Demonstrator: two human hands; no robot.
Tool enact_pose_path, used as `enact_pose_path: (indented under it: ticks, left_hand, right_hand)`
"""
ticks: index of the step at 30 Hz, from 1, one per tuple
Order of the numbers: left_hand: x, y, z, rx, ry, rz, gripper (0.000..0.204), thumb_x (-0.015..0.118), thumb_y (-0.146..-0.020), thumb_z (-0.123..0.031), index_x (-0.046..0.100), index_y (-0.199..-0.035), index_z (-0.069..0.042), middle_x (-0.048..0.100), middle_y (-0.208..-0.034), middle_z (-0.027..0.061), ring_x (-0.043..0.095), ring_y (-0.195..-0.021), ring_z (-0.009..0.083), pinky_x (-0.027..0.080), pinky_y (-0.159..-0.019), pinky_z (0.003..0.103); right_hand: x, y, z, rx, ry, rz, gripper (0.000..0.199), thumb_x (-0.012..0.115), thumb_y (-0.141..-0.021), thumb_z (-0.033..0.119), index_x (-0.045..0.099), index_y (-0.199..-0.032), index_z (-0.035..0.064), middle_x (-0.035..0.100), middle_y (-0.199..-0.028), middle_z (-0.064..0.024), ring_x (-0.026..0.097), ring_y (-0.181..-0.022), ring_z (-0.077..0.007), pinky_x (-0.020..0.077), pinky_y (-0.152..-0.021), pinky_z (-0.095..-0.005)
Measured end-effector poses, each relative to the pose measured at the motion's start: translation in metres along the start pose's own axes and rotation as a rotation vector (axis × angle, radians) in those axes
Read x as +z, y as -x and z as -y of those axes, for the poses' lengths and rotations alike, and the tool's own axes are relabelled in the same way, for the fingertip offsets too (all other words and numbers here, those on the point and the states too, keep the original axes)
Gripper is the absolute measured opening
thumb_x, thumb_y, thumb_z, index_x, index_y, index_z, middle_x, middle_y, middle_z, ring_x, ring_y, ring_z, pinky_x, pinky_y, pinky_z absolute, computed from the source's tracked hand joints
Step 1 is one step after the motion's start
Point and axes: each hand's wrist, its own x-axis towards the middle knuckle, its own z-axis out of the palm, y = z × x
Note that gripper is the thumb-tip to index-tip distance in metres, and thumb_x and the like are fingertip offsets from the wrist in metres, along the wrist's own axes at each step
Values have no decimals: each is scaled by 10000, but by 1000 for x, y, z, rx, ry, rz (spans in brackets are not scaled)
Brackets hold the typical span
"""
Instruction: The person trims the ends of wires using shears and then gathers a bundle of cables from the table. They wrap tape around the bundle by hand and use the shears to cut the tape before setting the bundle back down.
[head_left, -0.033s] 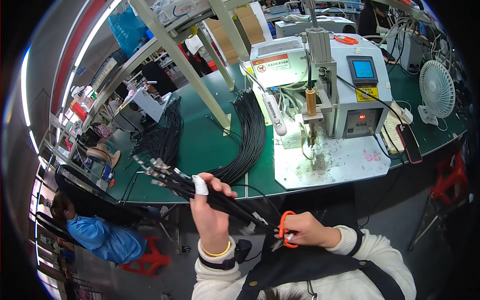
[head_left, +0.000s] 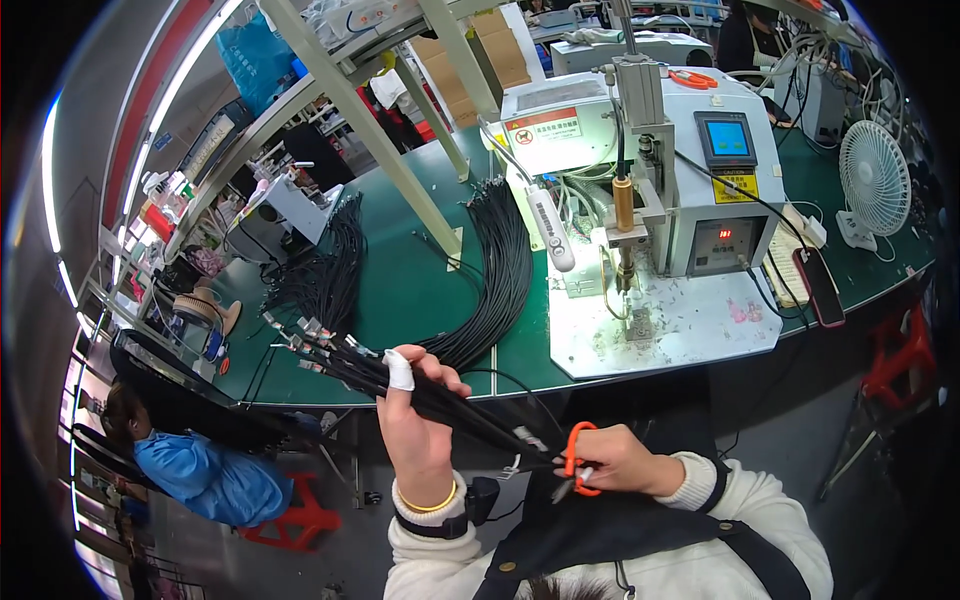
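Observation:
My left hand, one finger wrapped in white tape, grips a bundle of black cables with metal-tipped ends pointing up and left. My right hand holds small orange-handled scissors at the bundle's lower right end, close to my body. A larger pile of black cables lies curved on the green table in front of me, just beyond my left hand.
A white bench machine with a small screen stands on a grey plate at the right. A white fan and a dark phone sit at the far right. Another cable bundle lies left. A person in blue sits lower left near a red stool.

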Motion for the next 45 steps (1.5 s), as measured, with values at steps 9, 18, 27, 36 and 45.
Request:
enact_pose_path:
  ticks: [9,18,27,36,45]
  left_hand:
    - [-13,-1,1,-164,-213,146,428,484,-874,-223,375,-1212,16,531,-1087,198,567,-948,287,507,-703,379]
    - [0,17,28,-187,-320,410,381,510,-848,-108,402,-1185,35,544,-1071,225,482,-1081,334,429,-873,405]
    - [-1,11,26,80,-142,56,134,483,-846,-41,534,-955,19,598,-953,188,591,-862,248,478,-718,325]
    - [2,28,69,-209,-684,212,189,524,-849,-135,545,-942,27,588,-891,137,555,-649,147,444,-540,254]
    - [5,21,83,-174,-559,159,179,500,-848,-93,567,-920,56,618,-897,146,585,-738,169,479,-644,276]
  right_hand:
    - [-18,8,-3,-32,-50,-172,200,744,-605,53,578,-710,18,532,-604,-73,540,-516,-185,406,-444,-257]
    - [-2,-2,-7,276,-167,43,138,666,-640,3,584,-750,19,547,-658,-93,561,-581,-212,425,-495,-262]
    - [-4,19,-21,299,-141,-190,165,653,-647,30,572,-791,20,561,-696,-107,564,-573,-235,459,-518,-273]
    - [-8,6,-3,314,26,-200,205,641,-637,-11,599,-834,29,576,-718,-102,582,-607,-244,463,-525,-275]
    - [-14,13,-12,337,-83,-404,155,650,-622,-4,574,-756,14,553,-670,-109,558,-581,-255,451,-511,-282]
